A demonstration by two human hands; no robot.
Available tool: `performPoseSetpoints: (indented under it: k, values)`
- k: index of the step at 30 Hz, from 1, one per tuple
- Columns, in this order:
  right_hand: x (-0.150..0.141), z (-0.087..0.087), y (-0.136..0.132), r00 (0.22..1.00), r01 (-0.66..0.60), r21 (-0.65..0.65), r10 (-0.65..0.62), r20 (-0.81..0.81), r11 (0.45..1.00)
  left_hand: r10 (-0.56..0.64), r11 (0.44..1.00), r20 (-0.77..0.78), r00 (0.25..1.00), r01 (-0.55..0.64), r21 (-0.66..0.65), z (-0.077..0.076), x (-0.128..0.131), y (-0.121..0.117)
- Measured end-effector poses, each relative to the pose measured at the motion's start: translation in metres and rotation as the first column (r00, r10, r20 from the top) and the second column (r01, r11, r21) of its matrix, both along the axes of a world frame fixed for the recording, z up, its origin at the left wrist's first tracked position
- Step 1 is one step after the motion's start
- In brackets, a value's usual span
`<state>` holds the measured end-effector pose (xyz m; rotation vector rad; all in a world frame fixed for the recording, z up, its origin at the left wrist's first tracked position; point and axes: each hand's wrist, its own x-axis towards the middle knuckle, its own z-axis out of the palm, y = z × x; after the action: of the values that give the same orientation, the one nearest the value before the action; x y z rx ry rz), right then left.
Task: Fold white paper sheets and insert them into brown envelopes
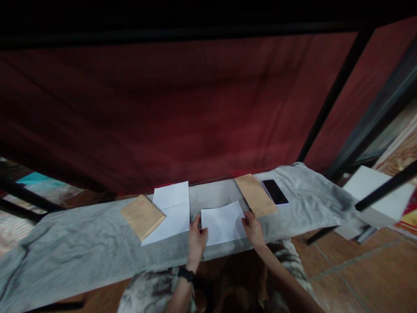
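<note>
A white sheet of paper (224, 224) is held by its two side edges, over the near middle of a grey cloth-covered bench. My left hand (197, 237), with a dark band on the wrist, pinches the left edge. On the opposite edge, my right hand (253, 229) is closed on the paper. Left of my hands, a second white sheet (174, 208) with fold creases lies flat, partly under a brown envelope (142, 216). Beyond my right hand rests another brown envelope (256, 195).
A dark-screened phone (275, 191) lies beside the right envelope. Grey cloth (81, 243) covers the narrow bench, rumpled at both ends. Red fabric (195, 117) hangs behind it, framed by dark bars (335, 95). A white box (379, 195) stands at the right.
</note>
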<state>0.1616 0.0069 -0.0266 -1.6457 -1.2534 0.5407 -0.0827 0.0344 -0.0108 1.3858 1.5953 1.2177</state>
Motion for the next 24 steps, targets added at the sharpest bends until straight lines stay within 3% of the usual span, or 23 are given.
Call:
performPoseSetpoints:
  k: [4, 8, 10, 12, 15, 19, 24]
  values:
    - [0.001, -0.004, 0.003, 0.993, -0.024, 0.032, 0.020, 0.116, 0.999, 0.014, 0.998, -0.381, 0.925, 0.011, 0.062, 0.000, 0.005, -0.008]
    - [0.000, -0.008, 0.002, 0.973, -0.021, 0.076, 0.003, 0.230, 0.997, 0.046, 0.987, -0.669, 0.742, 0.069, 0.145, 0.004, 0.017, -0.021]
    - [-0.002, -0.009, 0.001, 0.933, -0.011, 0.120, -0.033, 0.359, 0.993, 0.030, 0.970, -0.758, 0.652, 0.164, 0.180, 0.002, 0.027, -0.025]
    - [-0.009, -0.009, -0.003, 0.873, -0.020, 0.143, -0.053, 0.486, 0.990, -0.044, 0.938, -0.813, 0.581, 0.304, 0.166, -0.003, 0.039, -0.026]
    - [-0.023, -0.007, -0.010, 0.820, -0.123, 0.107, 0.040, 0.571, 0.987, -0.157, 0.890, -0.864, 0.478, 0.447, 0.086, -0.012, 0.056, -0.025]
    - [-0.037, -0.005, -0.020, 0.758, -0.291, 0.041, 0.205, 0.619, 0.956, -0.201, 0.873, -0.893, 0.403, 0.488, 0.023, -0.018, 0.064, -0.022]
    - [-0.033, -0.005, -0.033, 0.733, -0.329, 0.029, 0.236, 0.638, 0.944, -0.213, 0.867, -0.896, 0.390, 0.498, 0.010, -0.018, 0.060, -0.014]
